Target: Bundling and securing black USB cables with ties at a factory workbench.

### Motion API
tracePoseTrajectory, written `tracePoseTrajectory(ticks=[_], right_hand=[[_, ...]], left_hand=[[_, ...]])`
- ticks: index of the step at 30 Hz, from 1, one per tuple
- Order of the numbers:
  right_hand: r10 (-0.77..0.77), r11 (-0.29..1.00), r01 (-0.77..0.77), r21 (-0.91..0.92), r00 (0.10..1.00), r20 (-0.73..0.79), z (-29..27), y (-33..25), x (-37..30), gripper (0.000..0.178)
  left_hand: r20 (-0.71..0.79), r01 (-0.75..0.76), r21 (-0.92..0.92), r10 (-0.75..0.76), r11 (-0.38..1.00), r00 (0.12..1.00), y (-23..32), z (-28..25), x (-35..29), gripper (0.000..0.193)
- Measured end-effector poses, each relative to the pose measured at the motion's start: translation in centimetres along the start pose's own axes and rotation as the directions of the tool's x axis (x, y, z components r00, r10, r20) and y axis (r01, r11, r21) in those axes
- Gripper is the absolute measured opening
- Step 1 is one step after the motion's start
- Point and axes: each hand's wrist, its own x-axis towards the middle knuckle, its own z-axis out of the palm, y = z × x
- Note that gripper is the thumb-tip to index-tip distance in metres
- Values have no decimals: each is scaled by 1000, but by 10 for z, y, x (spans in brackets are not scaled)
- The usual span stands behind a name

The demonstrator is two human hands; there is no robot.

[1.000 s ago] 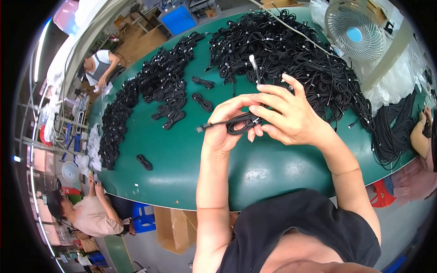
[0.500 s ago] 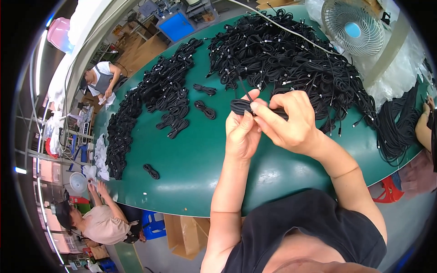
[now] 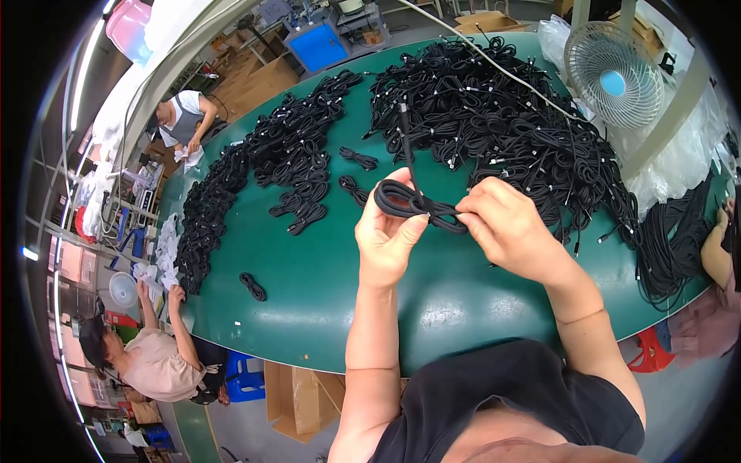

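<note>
Over a green table [image 3: 309, 309], the left hand [image 3: 390, 239] and right hand [image 3: 505, 228] are raised side by side, fingers closed around a black cable [image 3: 413, 202] coiled into a flattened loop, its loose end rising toward twelve o'clock. On the table at nine o'clock of the hands lies one small coiled cable [image 3: 252, 286], with a few more bundles [image 3: 309, 204] at ten o'clock. Farther off, a big heap of loose cables [image 3: 494, 116] fills twelve to two o'clock, a row of bundled cables [image 3: 231, 185] curves along the far left edge, and a white fan [image 3: 614, 73] stands at one o'clock.
</note>
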Motion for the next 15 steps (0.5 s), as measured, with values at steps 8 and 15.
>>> tracePoseTrajectory(ticks=[8, 15], right_hand=[[-3, 996, -5, -87, 995, -96, 8, -12, 4, 9], [-7, 991, -2, -133, 998, -65, 8, -3, -4, 10]], left_hand=[[55, 63, -57, -60, 996, 997, -9, -2, 0, 47], [39, 119, -63, -116, 991, 992, -26, 5, -2, 43]])
